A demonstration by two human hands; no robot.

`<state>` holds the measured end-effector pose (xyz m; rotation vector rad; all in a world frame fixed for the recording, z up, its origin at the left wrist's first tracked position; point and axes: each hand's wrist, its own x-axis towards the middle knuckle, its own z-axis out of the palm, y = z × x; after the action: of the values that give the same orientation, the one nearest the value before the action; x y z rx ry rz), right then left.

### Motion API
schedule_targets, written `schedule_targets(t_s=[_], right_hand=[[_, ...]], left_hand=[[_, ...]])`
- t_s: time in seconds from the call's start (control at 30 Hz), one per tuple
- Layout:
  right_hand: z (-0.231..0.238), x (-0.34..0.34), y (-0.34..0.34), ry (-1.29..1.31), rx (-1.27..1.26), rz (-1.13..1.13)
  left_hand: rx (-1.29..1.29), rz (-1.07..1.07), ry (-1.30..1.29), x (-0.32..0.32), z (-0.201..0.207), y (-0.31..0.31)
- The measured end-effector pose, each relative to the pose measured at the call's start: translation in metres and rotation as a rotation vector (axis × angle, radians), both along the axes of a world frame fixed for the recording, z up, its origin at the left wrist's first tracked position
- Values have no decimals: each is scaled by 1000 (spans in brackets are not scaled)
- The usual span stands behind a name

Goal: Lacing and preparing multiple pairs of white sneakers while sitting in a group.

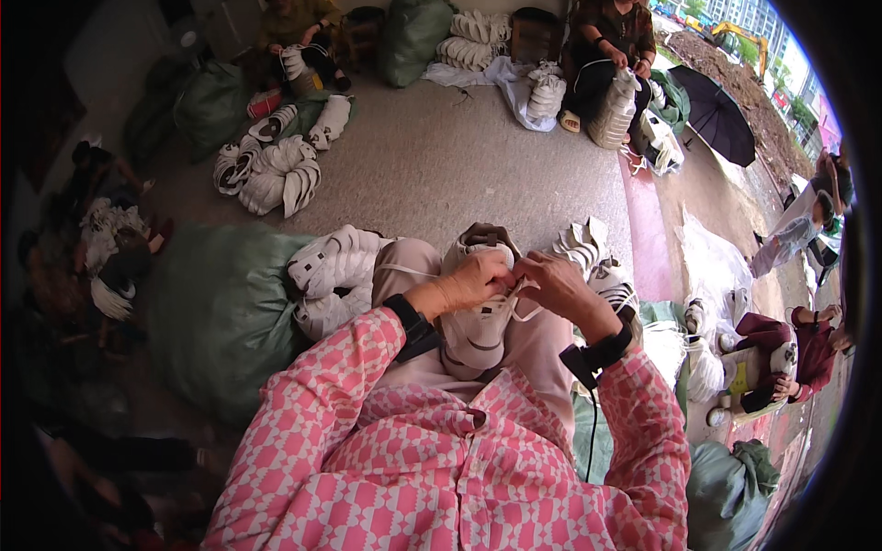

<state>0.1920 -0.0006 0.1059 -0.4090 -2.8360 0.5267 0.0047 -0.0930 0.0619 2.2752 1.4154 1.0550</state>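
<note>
A cream shoe upper (473,342) with a brown collar lies upright in my lap, held between my thighs. Both hands meet over its lacing area. My left hand (470,279) has its fingers closed in a pinch near the eyelets. My right hand (560,290) also pinches, close against the left fingertips. A white shoelace (527,316) loops down from between them; the exact hold of the fingertips is partly hidden. Nested white uppers (333,268) lie beside my left leg. Another stack of uppers (584,241) stands by my right knee.
A large green sack (216,317) bulges at my left. Ahead, piled uppers (280,174) lie on the floor. Two people sit at the far side, one holding a stack of uppers (614,110). An open black umbrella (718,115) rests at the right, near another seated person (813,354).
</note>
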Motion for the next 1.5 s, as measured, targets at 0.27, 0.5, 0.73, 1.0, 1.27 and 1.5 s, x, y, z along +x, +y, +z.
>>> schedule_targets(t_s=[0.27, 0.5, 0.73, 1.0, 1.27, 1.5], right_hand=[[-12, 12, 2, 193, 129, 57], [-9, 9, 2, 201, 100, 107], [-15, 15, 11, 180, -49, 79], [-24, 5, 18, 161, -378, 67], [-31, 16, 1, 379, -484, -109], [2, -8, -21, 353, 104, 39]], left_hand=[[-209, -28, -31, -3, 12, -2], [-125, 40, -16, 4, 10, -5], [322, 503, 84, -101, 61, -21], [459, 1200, 158, -275, 83, -137], [-420, 548, -333, -64, 31, -114], [-90, 314, 93, -3, 49, -88]])
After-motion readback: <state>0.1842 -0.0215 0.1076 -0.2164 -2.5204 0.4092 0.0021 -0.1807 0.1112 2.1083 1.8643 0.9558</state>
